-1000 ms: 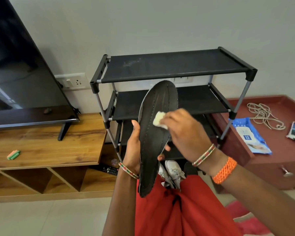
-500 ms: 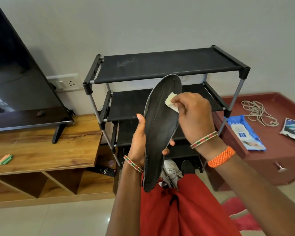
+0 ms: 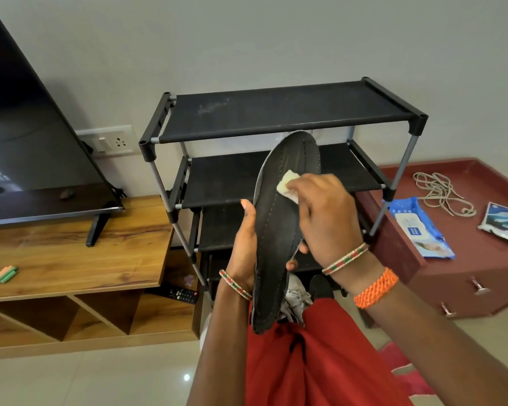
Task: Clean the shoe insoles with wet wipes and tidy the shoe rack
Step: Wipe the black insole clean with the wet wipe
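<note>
Head view: left hand [image 3: 244, 253] grips a dark insole [image 3: 279, 230] upright at centre frame, thumb on its left edge. Right hand [image 3: 326, 218] pinches a folded wet wipe [image 3: 286, 187] against the insole's upper half. Black shoe rack [image 3: 276, 112] stands behind at 12 o'clock; blue wipes pack [image 3: 420, 230] lies at 3 o'clock.

The television [image 3: 27, 136] runs off the left edge; the insole [image 3: 279, 230] half hides a pale shoe [image 3: 298, 300] (details unclear).
</note>
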`<act>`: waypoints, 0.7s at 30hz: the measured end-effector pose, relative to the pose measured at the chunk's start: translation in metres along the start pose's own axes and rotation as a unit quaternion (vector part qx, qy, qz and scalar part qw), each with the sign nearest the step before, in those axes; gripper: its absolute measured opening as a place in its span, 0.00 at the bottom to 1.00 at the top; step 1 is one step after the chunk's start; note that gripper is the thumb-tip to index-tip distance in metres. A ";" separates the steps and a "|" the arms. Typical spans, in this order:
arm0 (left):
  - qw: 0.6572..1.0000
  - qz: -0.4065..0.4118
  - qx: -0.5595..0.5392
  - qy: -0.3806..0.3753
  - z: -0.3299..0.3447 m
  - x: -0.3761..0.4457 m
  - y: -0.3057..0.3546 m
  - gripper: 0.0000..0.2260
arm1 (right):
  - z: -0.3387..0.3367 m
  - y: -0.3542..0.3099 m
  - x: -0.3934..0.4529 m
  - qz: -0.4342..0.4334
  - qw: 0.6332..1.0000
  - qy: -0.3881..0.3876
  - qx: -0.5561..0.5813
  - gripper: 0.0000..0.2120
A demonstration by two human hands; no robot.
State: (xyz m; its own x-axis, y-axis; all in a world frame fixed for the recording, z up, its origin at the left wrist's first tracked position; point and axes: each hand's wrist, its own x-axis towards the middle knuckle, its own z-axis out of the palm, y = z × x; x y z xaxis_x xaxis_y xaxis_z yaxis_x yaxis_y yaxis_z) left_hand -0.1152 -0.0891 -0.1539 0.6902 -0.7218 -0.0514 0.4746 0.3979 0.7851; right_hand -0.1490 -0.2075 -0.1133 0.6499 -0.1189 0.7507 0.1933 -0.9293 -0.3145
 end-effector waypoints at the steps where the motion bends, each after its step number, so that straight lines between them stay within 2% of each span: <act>1: 1.000 0.011 -0.003 0.006 0.000 -0.001 -0.001 0.38 | 0.003 -0.004 -0.008 -0.017 1.000 -0.014 -0.002 0.12; 4: 0.997 0.050 -0.019 0.063 -0.004 -0.002 -0.006 0.34 | 0.013 -0.019 -0.035 -0.075 0.994 -0.078 0.019 0.14; 6: 0.992 0.068 -0.021 0.104 -0.004 -0.003 -0.009 0.34 | 0.017 -0.023 -0.043 -0.075 0.990 -0.108 0.042 0.14; 11: 0.994 0.031 0.012 0.102 0.004 -0.005 -0.016 0.35 | 0.015 -0.014 -0.005 -0.013 0.997 -0.065 0.048 0.04; 14: 0.994 0.025 0.002 0.106 0.005 -0.002 -0.019 0.30 | 0.014 -0.019 0.003 0.052 0.995 -0.032 0.084 0.04; 17: 0.989 0.053 -0.024 0.136 0.002 -0.001 -0.022 0.24 | 0.016 -0.030 -0.021 0.067 0.988 -0.054 0.125 0.03; 21: 0.983 0.057 -0.027 0.170 0.004 -0.006 -0.032 0.23 | 0.017 -0.031 -0.036 0.061 0.986 -0.088 0.124 0.04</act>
State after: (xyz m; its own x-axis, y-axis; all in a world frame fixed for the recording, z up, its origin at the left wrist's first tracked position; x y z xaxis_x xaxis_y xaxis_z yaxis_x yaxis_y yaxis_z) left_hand -0.1368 -0.0994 -0.1762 0.8790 -0.4436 -0.1749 0.4051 0.5012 0.7646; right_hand -0.1658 -0.1687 -0.1410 0.7923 -0.1416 0.5935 0.2665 -0.7947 -0.5454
